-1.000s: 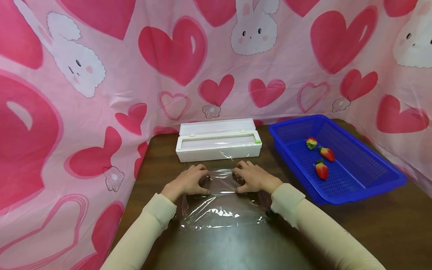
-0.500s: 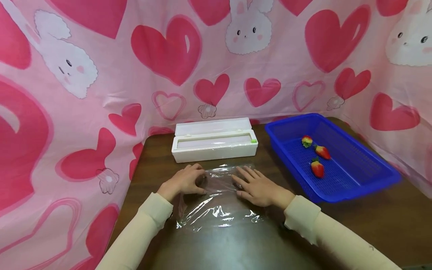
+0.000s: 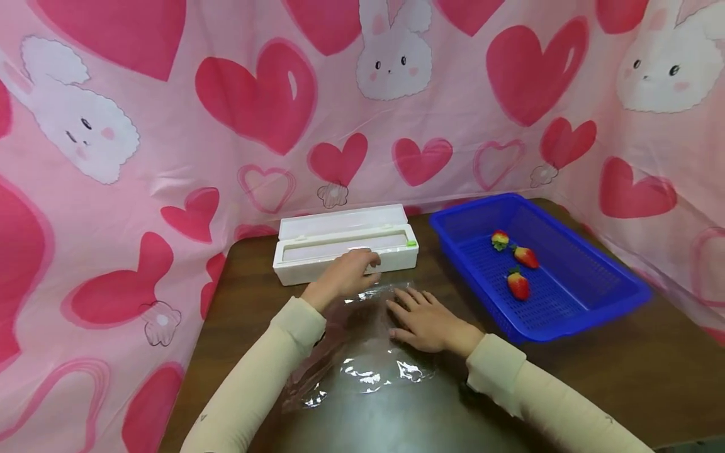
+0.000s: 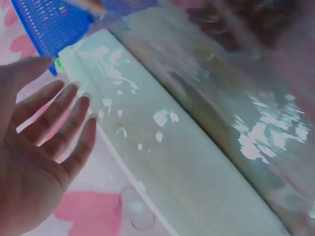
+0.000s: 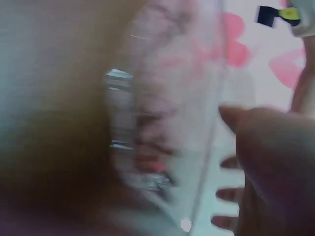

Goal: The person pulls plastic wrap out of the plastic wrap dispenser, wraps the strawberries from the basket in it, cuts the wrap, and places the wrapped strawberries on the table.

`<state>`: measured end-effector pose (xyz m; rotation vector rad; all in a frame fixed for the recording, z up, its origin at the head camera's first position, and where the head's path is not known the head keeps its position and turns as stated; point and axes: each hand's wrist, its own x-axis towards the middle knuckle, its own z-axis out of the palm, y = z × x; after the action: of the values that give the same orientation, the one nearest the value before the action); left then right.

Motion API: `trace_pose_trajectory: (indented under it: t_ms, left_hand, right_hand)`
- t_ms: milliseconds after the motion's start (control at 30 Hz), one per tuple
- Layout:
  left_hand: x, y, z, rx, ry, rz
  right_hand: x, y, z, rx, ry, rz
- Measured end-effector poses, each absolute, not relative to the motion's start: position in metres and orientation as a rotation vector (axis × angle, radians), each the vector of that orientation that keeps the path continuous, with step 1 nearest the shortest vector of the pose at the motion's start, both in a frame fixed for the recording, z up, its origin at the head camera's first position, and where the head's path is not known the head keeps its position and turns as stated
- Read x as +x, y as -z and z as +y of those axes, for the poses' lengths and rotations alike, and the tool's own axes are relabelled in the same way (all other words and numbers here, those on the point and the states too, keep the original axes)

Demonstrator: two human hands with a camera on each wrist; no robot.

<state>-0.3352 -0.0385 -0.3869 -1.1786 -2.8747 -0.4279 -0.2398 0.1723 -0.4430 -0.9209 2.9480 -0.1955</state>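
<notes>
Resting on a crinkled sheet of clear film (image 3: 365,372), the right hand (image 3: 426,321) has its fingers straight and slightly spread, gripping nothing. The left hand (image 3: 347,275), its fingers loosely bent and empty, is ahead and to the left of them, at the front of a long white box (image 3: 393,258) with its lid raised; the wrist view is murky, so whether those fingertips touch the box is hard to tell. The film lies under the right fingers and spreads back below both wrists. Beyond the right fingers, off to the right, a blue basket (image 3: 566,302) holds three strawberries (image 3: 518,285). Being thin and loose, the film could bunch or stick to itself if the right fingers slid, or if the left sleeve (image 3: 297,324) dragged across it.
</notes>
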Motion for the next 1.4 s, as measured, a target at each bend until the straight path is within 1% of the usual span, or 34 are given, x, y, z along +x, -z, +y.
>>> trace_pose_trajectory:
  t_ms: [100,200,300,367,433,600,733,933,1033,1400]
  left_hand:
    - [-0.350,0.382,-0.018,-1.169,0.473,-2.845]
    - [-0.365,0.379,-0.001,-1.153,0.489,-2.813]
    - [-0.376,0.380,0.011,-1.114,0.501,-2.833]
    - [-0.380,0.382,0.017,-1.082,0.507,-2.862]
    - [-0.383,0.384,0.021,-1.042,0.518,-2.897]
    - [-0.388,0.387,0.027,-0.962,0.537,-2.943]
    - [-0.390,0.389,0.031,-0.948,0.533,-2.933]
    - [-0.393,0.390,0.039,-0.953,0.526,-2.905]
    - [-0.395,0.390,0.044,-0.951,0.537,-2.901]
    - [-0.398,0.386,0.058,-0.839,0.560,-2.883]
  right_hand:
    - [-0.257,0.431,0.167,-0.734,0.256,3.124]
    - [-0.281,0.421,0.164,-0.414,0.446,3.244]
    - [-0.307,0.420,0.163,-0.148,0.672,3.255]
    - [-0.321,0.424,0.165,-0.059,0.772,3.226]
    - [-0.332,0.430,0.169,-0.025,0.826,3.193]
    - [-0.347,0.444,0.178,-0.089,0.878,3.141]
    - [-0.354,0.448,0.184,-0.165,0.904,3.160]
    - [-0.365,0.457,0.194,-0.405,0.972,3.261]
    - [-0.370,0.461,0.200,-0.471,1.018,3.296]
    - [-0.380,0.462,0.212,-0.531,1.200,3.302]
